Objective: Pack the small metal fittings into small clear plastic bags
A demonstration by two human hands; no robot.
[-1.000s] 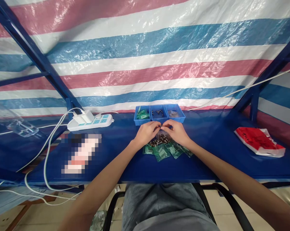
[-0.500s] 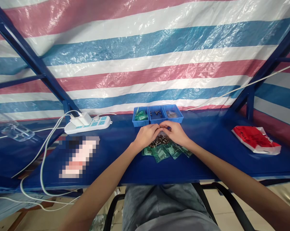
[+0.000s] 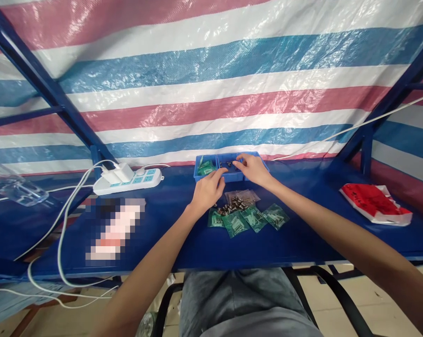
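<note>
My left hand (image 3: pixel 208 188) hovers at the front of the blue bins, fingers stretched forward and thumb apart, with nothing visible in it. Over the middle and right bins is my right hand (image 3: pixel 252 168), its thumb and fingers apart near small dark metal parts (image 3: pixel 229 164). The left blue bin (image 3: pixel 197 178) holds green packets (image 3: pixel 206 167); my right hand hides most of the right bin. In front of the bins lies a pile of small metal cylinders (image 3: pixel 234 205), beside clear plastic bags (image 3: pixel 249 196). Several green bags of pale pins (image 3: pixel 235 223) lie along its near side.
A white power strip (image 3: pixel 129 183) with plugs and cables stands on the left of the blue table (image 3: pixel 155 234). Near it is a blurred-out patch (image 3: pixel 115 231). A clear bottle (image 3: pixel 27 193) lies far left. A red and white packet (image 3: pixel 375 204) sits at the right.
My hands have come apart from above the pile. The right hand moved forward over the bins, and the left hand's fingers have opened out. The clear bags and pile are now uncovered.
</note>
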